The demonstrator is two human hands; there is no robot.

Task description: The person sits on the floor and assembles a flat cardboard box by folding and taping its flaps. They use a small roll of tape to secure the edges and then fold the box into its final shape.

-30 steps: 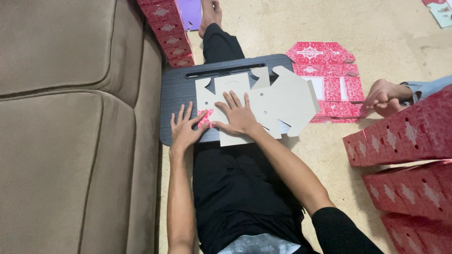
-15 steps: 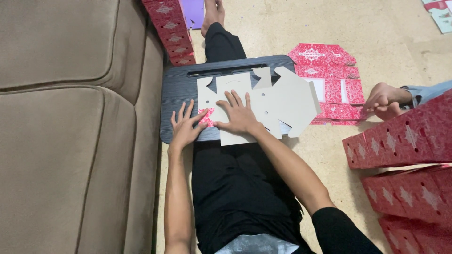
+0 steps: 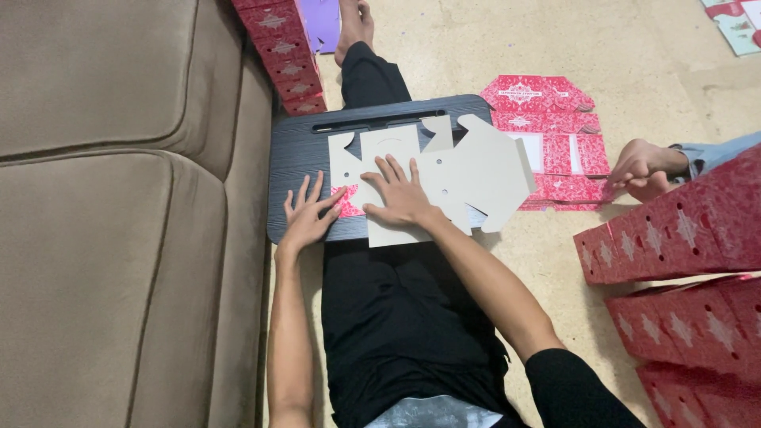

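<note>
Cardboard box blank (image 3: 444, 178), grey side up, lies flat on a dark lap tray (image 3: 301, 150) across the person's legs; right hand (image 3: 403, 198) presses it down, palm spread, grip open, while left hand (image 3: 305, 215) fingers flatten a red flap (image 3: 347, 200) at its edge, clasping nothing. Firm, even pressure along the crease should keep the fold straight, sofa (image 3: 119, 198) alongside

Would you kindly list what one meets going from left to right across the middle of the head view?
Brown sofa → left hand → right hand → grey flat box blank → red printed box blank → another person's hand → red folded boxes.
</note>
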